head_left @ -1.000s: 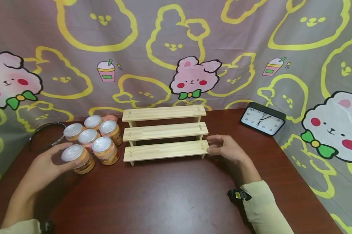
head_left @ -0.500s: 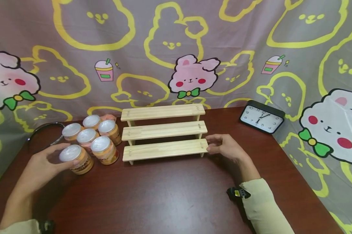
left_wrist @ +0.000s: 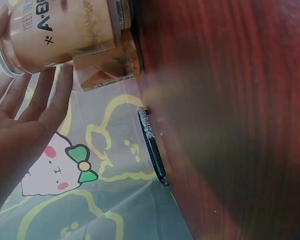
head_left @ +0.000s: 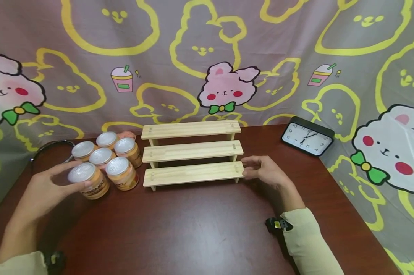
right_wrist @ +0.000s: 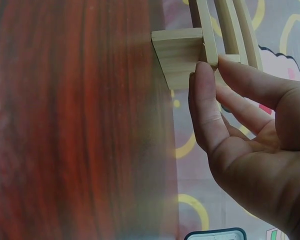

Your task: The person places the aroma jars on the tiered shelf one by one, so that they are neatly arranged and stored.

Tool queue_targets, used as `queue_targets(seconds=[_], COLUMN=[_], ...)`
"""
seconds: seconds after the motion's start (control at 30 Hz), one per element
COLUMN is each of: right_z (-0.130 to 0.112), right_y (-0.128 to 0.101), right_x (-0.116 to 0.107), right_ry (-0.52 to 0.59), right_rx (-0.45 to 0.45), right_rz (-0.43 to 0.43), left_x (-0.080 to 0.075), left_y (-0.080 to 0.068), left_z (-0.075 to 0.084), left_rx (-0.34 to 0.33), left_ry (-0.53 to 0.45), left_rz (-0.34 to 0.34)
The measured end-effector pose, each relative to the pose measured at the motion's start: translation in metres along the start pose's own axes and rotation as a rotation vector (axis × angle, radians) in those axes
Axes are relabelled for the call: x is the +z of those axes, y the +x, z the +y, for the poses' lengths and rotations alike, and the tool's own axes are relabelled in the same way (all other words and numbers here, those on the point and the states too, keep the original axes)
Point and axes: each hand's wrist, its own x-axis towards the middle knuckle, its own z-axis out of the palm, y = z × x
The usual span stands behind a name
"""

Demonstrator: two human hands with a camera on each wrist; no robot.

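Note:
My left hand (head_left: 45,191) holds the nearest jar (head_left: 97,188), thumb in front and fingers round the far side. The jar has a silvery ridged lid and an orange-brown label; in the left wrist view the jar (left_wrist: 65,30) shows dark lettering. Whether its base touches the table I cannot tell. Several similar jars (head_left: 123,178) stand grouped behind and beside it. At the right end of a three-step wooden display rack (head_left: 193,173), my right hand (head_left: 267,173) pinches the lowest board's corner. Thumb and forefinger meet that board's end (right_wrist: 210,40) in the right wrist view.
A black and white clock (head_left: 306,137) stands at the back right. Behind the jars lie a black band with a glittery section (head_left: 55,143) and a pinkish object (head_left: 127,135). Patterned cloth (head_left: 172,46) walls in the dark red tabletop (head_left: 193,229).
The head view has shifted slightly. The jar in my left hand sits a touch higher against its neighbours than before. My right hand stays at the rack's end.

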Motion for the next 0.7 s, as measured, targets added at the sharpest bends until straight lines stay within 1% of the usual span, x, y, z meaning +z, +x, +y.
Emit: queue_targets(seconds=[0.17,0.3,0.4,0.53,0.6,0.7], right_z=[0.000,0.001,0.001,0.001,0.001,0.002], right_y=[0.000,0.000,0.001,0.000,0.000,0.000], right_x=[0.000,0.000,0.000,0.000,0.000,0.000], right_ry=[-0.001,-0.001,0.006,0.006,0.003,0.002], right_rx=[-0.002,-0.004,-0.004,0.003,0.006,0.008], right_rz=[0.002,0.001,0.003,0.009,0.010,0.009], left_x=[0.000,-0.002,-0.003,-0.004,-0.004,-0.005], left_y=[-0.002,-0.002,-0.001,0.000,0.001,0.001], left_z=[0.004,0.006,0.009,0.018,0.024,0.033], left_rx=[-0.016,-0.027,0.004,0.076,0.089,0.084], left_ry=[-0.007,-0.043,-0.178,-0.381,-0.404,-0.391], left_rz=[0.036,0.077,0.108,0.124,0.143,0.179])
